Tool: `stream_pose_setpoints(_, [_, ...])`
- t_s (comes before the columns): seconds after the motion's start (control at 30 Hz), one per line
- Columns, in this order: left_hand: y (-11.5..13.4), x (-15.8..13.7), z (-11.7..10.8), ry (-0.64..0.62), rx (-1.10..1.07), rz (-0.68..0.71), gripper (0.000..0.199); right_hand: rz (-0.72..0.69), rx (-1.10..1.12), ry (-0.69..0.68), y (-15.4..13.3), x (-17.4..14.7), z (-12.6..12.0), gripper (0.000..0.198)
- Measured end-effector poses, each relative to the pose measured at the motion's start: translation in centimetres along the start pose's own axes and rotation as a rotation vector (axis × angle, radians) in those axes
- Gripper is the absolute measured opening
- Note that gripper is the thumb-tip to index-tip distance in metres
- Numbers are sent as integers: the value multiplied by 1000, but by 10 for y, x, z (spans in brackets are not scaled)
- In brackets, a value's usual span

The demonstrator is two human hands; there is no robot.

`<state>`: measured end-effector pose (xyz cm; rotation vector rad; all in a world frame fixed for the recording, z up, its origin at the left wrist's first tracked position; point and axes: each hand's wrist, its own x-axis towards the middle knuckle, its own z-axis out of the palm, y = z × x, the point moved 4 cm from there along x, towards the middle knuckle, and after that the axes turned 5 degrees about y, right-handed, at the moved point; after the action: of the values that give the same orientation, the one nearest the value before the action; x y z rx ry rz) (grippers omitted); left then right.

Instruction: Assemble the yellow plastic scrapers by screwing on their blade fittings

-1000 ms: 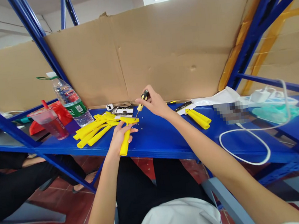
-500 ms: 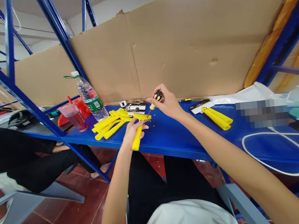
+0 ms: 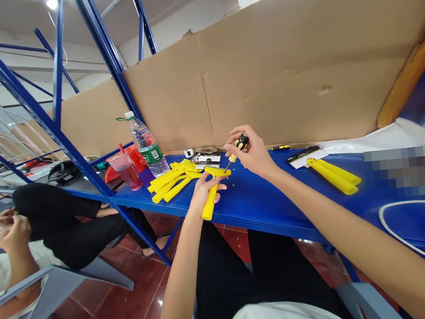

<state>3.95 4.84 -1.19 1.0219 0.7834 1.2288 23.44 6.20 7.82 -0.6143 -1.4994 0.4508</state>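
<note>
My left hand (image 3: pixel 200 195) is closed around a yellow T-shaped plastic handle (image 3: pixel 210 205), its grip end pointing toward me over the table edge. In my right hand (image 3: pixel 256 154) is a screwdriver (image 3: pixel 241 142) with a black and pale-yellow handle, pinched between thumb and fingers, some fingers stretched out. Its shaft slants down to the crosspiece of the yellow handle; whether the tip sits in a screw is too small to tell. Just left of my left hand lies a pile of similar yellow handles (image 3: pixel 167 182) on the blue table (image 3: pixel 265 199).
Behind the pile stand a water bottle (image 3: pixel 151 153) and a red drink cup (image 3: pixel 129 173). Two yellow handles (image 3: pixel 334 175) lie at right beside a carded package (image 3: pixel 302 157). Another screwdriver (image 3: pixel 281 148) rests by the cardboard wall (image 3: pixel 283 72). A seated person (image 3: pixel 12 234) is at left.
The view has swung left, so everything appears shifted right. Both hands keep their holds, and the screwdriver still meets the same crosspiece. My right fingers look a little more extended.
</note>
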Motion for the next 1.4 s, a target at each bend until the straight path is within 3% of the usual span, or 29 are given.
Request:
stream_pose_setpoints(0.3, [-1,1,-1,-31,-62,17,56,17,27,123,7,1,-5,65])
stream_pose_setpoints(0.43, [0,2,-1,-26,-74,14,57,66,99,107,12,2,-2,77])
stream_pose_setpoints(0.73, [7,-1,1,0,-27,-4,59,77,-50,141,11,3,-10,52])
stream_pose_setpoints(0.93, [8,-1,0,16,-45,16,56,97,-8,166,19,4,-10,69])
stream_pose_setpoints(1.17, [6,1,0,-45,-19,0,57,60,-92,169,5,1,-10,46])
stream_pose_setpoints(1.4, [4,3,-1,-58,-25,-2,54,-5,-106,204,-2,-1,-10,57])
